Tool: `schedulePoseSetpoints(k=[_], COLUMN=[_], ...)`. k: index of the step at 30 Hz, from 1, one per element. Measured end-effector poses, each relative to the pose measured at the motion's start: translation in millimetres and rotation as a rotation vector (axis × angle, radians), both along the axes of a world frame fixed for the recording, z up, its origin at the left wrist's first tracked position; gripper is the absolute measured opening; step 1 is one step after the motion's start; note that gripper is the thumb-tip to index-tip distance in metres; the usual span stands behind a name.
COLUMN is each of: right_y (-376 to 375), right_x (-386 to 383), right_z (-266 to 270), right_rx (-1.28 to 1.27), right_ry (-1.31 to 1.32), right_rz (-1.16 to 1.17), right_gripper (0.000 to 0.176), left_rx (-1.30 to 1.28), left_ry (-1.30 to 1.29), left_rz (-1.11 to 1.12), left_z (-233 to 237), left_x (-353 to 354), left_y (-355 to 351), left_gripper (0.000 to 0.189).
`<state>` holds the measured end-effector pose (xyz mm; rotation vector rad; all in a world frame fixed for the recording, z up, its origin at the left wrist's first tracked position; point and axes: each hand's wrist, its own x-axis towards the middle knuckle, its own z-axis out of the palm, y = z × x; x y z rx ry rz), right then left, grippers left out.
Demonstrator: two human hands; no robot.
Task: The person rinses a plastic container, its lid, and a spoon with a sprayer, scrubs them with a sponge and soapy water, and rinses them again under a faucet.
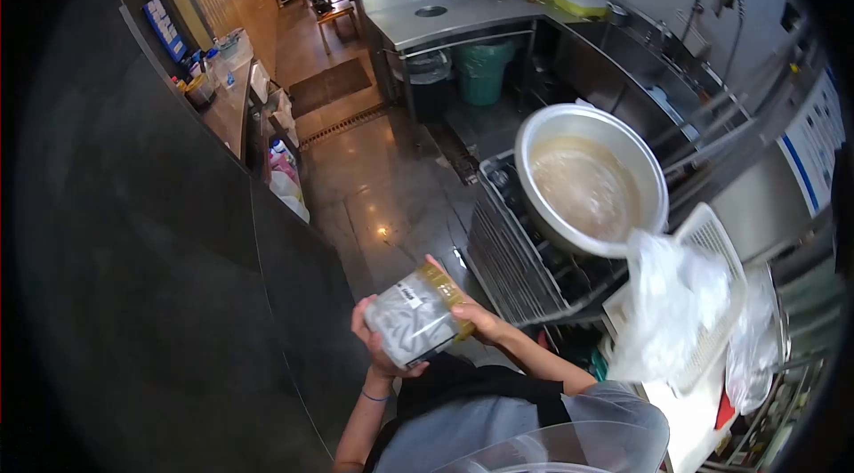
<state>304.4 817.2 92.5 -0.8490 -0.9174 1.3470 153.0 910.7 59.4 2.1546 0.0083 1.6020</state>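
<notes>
A silver-grey package (414,317) with a gold band along one edge and a small white label is held in front of my body. My left hand (384,344) grips its left and lower side, the fingers wrapped round it. On the right side, my right hand (467,313) is closed on the gold-banded edge. To the right of the package, a large round metal pot (658,179) with cloudy liquid rests on a dark rack (525,250).
Crumpled clear plastic bags (667,304) lie over a white basket (712,242) at right. A steel counter (400,19) with sinks runs along the back. Beneath it stands a green-lined bin (483,72). A dark panel (178,250) fills the left, beside a shelf counter (227,108).
</notes>
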Motion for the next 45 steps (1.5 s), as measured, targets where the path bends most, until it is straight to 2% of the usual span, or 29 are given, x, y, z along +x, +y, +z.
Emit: schedulePoseSetpoints(k=[4,8,9,10,11,13,14,17,18,19,21,22,23,24,25,27,29,31,32,35,36,39,40,41,43,45], right_y=[110.9,190.6,201.0,216.8,234.1,257.4,268.7,300.7,313.3,324.3,358.8,375.7,394.8,416.2,437.2,478.4,518.2,550.1,564.5,594.1,599.1,592.2,585.2,576.6,557.9,530.9], right_x=[26.2,57.2,73.0,92.0,110.0,148.5,165.2,221.7,239.1,256.7,295.0,320.6,340.8,359.9,371.6,397.9,431.9,466.8,484.5,535.7,553.8,620.7,646.4,669.1,707.2,728.8], right_z=[2.0,12.3,19.3,22.2,21.2,3.5,-0.6,-4.0,-7.0,-10.0,-9.6,-17.8,-25.0,-26.2,-29.1,-33.0,-37.6,-15.2,-4.8,11.2,18.3,38.7,36.3,32.8,15.7,-5.2], right_rx=[0.084,0.146,0.140,0.118,0.096,0.006,-0.020,-0.128,-0.180,-0.211,-0.256,-0.247,-0.162,-0.137,-0.130,-0.170,-0.151,-0.150,-0.127,-0.090,-0.041,0.000,0.030,0.064,0.024,0.151], right_ry=[-0.077,0.007,-0.622,-0.708,-0.784,-0.585,-0.550,-0.660,-0.693,-0.598,-0.401,-0.434,-0.289,-0.232,-0.161,-0.116,-0.232,-0.609,-0.789,-1.238,-1.254,-1.309,-1.150,-0.989,-0.488,0.186], right_rz=[-0.107,-0.373,-0.553,-0.579,-0.611,-0.713,-0.794,-0.908,-0.936,-0.952,-0.979,-0.968,-0.933,-0.889,-0.837,-0.798,-0.787,-0.825,-0.836,-0.854,-0.823,-0.778,-0.846,-0.915,-1.152,-1.278], right_gripper=[0.088,0.091,0.092,0.092,0.092,0.091,0.091,0.089,0.084,0.082,0.079,0.075,0.074,0.074,0.075,0.076,0.076,0.083,0.085,0.089,0.089,0.092,0.092,0.093,0.086,0.081], left_rx=[-0.286,-0.939,-1.082,-1.203,-1.241,-1.245,-1.353,-1.728,-1.949,-1.990,-1.849,-1.593,-1.328,-0.852,-0.562,-0.670,-0.954,-1.364,-1.327,-1.711,-1.763,-1.847,-1.974,-2.039,-2.127,-2.143], left_ry=[-0.081,-0.211,-0.222,-0.220,-0.166,0.050,0.177,0.577,0.800,0.899,0.889,0.994,1.069,0.820,0.705,0.563,0.432,0.369,0.356,0.480,0.494,0.645,0.699,0.725,0.732,0.724], left_rz=[-0.076,-0.429,-0.503,-0.568,-0.608,-0.668,-0.752,-0.961,-1.251,-1.310,-1.389,-1.227,-1.059,-1.040,-0.782,-0.738,-0.866,-1.034,-1.089,-1.264,-1.227,-1.549,-1.774,-1.744,-1.772,-1.874], left_z=[6.7,18.6,20.0,18.0,16.3,7.4,7.2,1.3,-9.5,-13.6,-21.8,-14.2,-9.6,-31.0,-33.4,-35.1,-35.0,-32.0,-38.5,-82.7,-83.6,-84.3,-98.0,-110.3,-103.0,-115.5], left_x=[27.8,87.0,104.7,125.0,144.5,185.5,208.7,284.3,304.4,326.4,355.8,368.3,378.1,397.1,411.7,443.6,477.3,514.7,537.0,591.8,617.9,685.7,710.7,731.6,772.8,818.7], left_y=[100.5,174.2,191.2,207.3,225.3,267.1,289.8,361.2,393.8,412.4,452.6,466.8,481.1,495.9,510.6,540.4,571.7,601.8,617.5,664.9,672.4,695.9,705.6,709.0,705.9,704.5], left_gripper=[0.080,0.073,0.072,0.070,0.068,0.063,0.061,0.059,0.063,0.067,0.072,0.079,0.094,0.124,0.129,0.128,0.118,0.112,0.099,0.088,0.083,0.084,0.084,0.087,0.082,0.080])
